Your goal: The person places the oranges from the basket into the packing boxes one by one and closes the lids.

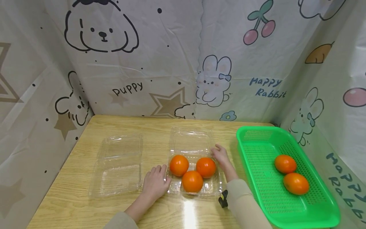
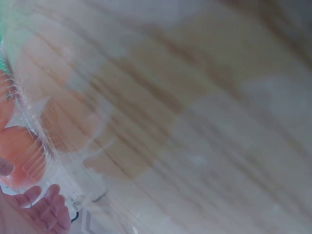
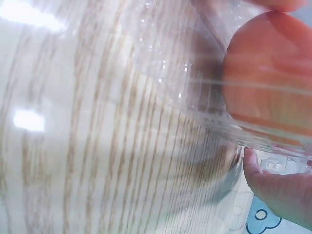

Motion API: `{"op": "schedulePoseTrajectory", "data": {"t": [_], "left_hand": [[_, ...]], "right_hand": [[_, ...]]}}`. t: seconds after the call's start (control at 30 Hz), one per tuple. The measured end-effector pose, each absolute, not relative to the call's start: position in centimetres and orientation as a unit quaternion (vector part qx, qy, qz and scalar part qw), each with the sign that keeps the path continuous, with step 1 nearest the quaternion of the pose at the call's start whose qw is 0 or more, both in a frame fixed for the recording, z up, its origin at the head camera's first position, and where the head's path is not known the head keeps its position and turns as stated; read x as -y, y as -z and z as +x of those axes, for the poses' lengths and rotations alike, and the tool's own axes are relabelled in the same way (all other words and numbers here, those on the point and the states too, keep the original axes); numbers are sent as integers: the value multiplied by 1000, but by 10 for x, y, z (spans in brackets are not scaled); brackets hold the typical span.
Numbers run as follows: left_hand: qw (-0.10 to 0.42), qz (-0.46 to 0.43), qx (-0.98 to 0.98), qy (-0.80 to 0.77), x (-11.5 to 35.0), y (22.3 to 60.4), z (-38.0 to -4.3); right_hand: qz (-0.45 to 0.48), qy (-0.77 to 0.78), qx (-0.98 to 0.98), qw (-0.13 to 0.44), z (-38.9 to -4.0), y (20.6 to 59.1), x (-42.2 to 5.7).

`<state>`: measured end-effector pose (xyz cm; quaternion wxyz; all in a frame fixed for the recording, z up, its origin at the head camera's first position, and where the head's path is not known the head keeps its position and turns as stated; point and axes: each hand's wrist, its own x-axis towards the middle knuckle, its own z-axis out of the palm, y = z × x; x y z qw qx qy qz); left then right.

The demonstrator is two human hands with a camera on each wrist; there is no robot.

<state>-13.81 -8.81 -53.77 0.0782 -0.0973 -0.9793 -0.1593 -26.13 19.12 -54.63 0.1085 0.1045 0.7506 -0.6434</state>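
Note:
A clear plastic clamshell box (image 1: pixel 210 188) lies on the table with its lid (image 1: pixel 190 141) folded back, away from me. Three shiny oranges (image 1: pixel 192 182) sit in its near half. My left hand (image 1: pixel 155 179) rests at the box's left side, fingers loosely extended and thumb right at the rim. At the far right corner, by the hinge, is my right hand (image 1: pixel 220 154), its fingers lightly bent at the lid's edge. In the right wrist view its thumb (image 3: pixel 252 165) lies along the plastic rim, close to one orange (image 3: pixel 268 73).
A second clear clamshell box (image 1: pixel 120 178) lies unfolded on the left, with nothing in it. To the right stands a green plastic basket (image 1: pixel 263 190) holding two oranges (image 1: pixel 295 183). Printed cloth (image 1: pixel 171 63) walls surround the wood-grain table (image 1: pixel 160 213).

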Motion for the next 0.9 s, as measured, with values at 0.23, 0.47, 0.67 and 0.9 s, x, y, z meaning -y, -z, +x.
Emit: {"op": "schedulePoseTrajectory", "data": {"t": [0.23,0.47,0.67,0.9], "left_hand": [[75,-94,980,161,88,538,-138],[74,-94,980,160,87,539,-138],[71,-95,980,160,87,539,-138],[68,-94,980,161,87,538,-138]], "right_hand": [[55,698,-707,97,-313,649,-225],[101,691,-709,97,-287,591,-201],[121,669,-728,87,-256,526,-180],[151,675,-715,100,-248,493,-171]]}}
